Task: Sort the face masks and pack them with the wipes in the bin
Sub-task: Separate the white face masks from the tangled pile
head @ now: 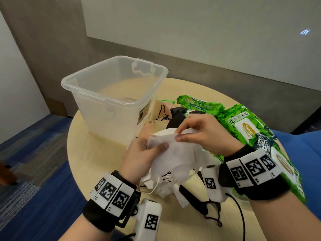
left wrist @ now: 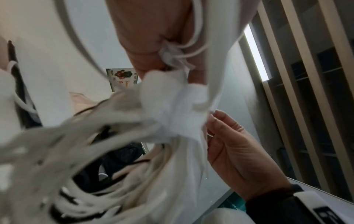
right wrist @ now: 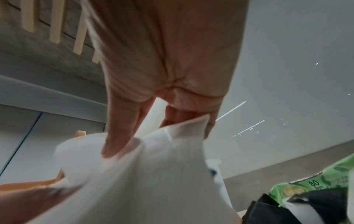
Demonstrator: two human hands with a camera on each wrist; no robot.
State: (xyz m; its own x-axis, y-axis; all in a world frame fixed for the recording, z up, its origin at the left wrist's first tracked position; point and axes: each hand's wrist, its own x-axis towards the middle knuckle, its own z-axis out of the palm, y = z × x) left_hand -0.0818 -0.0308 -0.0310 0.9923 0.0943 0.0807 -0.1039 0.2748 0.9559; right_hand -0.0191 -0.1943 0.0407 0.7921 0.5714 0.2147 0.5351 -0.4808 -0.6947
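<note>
A: So where's the white face mask (head: pixel 175 153) rn?

B: Up off the surface (head: pixel 97 153), held btwn both hands, just in front of the clear bin (head: pixel 111 87). Left hand (head: pixel 140 153) has thumb curled over its left edge, pinching it. Right hand (head: pixel 201 131) pinches the top edge w/ thumb & forefinger.

A: How's it gonna handle?

B: Prob v. light, soft, floppy — thin nonwoven fabric, creased, sags below the grip. Ear loops (head: pixel 151 186) dangle & look tangled w/ other masks underneath, so they could snag. I'd hold by the fabric edges, not the loops.

A: Other stuff?

B: Black masks (head: pixel 175 119) & beige ones (head: pixel 156 127) heaped beside the bin, black cords all over. Green wipes packs (head: pixel 243 126) on the right, touching the heap: glossy film, squishy, prob heavier, maybe slippery. Bin's rigid translucent plastic; can't tell what's inside, if anything.
</note>
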